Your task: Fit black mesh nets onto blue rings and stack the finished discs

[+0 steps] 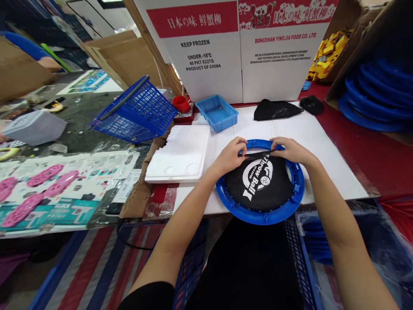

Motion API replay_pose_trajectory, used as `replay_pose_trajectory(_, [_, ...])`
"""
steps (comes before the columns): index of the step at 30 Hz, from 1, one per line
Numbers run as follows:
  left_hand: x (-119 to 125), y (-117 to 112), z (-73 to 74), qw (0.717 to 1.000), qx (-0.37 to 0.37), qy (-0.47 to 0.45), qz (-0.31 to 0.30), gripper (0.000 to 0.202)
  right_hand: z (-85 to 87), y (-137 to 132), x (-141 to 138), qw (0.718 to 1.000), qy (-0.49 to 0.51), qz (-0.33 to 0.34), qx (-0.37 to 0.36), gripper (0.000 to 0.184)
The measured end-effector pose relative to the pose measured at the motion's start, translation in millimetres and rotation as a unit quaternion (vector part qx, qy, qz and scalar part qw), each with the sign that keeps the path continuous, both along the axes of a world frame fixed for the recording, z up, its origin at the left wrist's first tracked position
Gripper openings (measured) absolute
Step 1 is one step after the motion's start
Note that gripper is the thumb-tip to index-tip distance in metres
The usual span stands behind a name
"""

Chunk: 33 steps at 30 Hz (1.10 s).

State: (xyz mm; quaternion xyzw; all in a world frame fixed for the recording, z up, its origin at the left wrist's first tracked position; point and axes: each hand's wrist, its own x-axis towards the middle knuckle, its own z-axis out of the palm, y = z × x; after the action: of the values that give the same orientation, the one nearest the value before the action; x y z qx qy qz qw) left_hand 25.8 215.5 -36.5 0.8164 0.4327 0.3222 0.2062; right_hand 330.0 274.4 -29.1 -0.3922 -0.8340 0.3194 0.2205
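So, two hands at the far side of a blue ring (258, 218)

Okay, the ring sits right in front of the person, over the near edge of the white-topped desk (329, 168), with its near side poking out past that edge. A black mesh (279, 187) with white "Throw Ball" lettering covers most of the inside, though a pale strip shows between it and the far rim.

Left hand (232, 156) and right hand (291, 150) both have their fingers clamped on the mesh's far edge, up against the rim, well apart from each other.

Beyond the ring there's a small blue tray (227, 124) and some black cloth (274, 110), all in front of a big white carton (209, 84). A white foam slab (185, 148) lies off to the left, just beside a tilted blue basket (137, 113).
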Motion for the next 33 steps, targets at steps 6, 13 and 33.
replay_pose_trajectory(6, [-4,-1,5.0,0.998,-0.016,0.058,0.005,0.012,-4.1,4,1,0.999,0.023,-0.016,0.024,0.019])
replay_pose_trajectory(13, [-5,3,-0.1,0.997,0.001,0.013,0.080,0.012,-12.2,11,2,0.999,0.032,-0.030,0.030,0.019])
replay_pose_trajectory(33, [-10,32,-18.6,0.982,-0.021,-0.095,0.162,0.016,-26.2,25,6,0.999,0.029,-0.044,0.005,0.023])
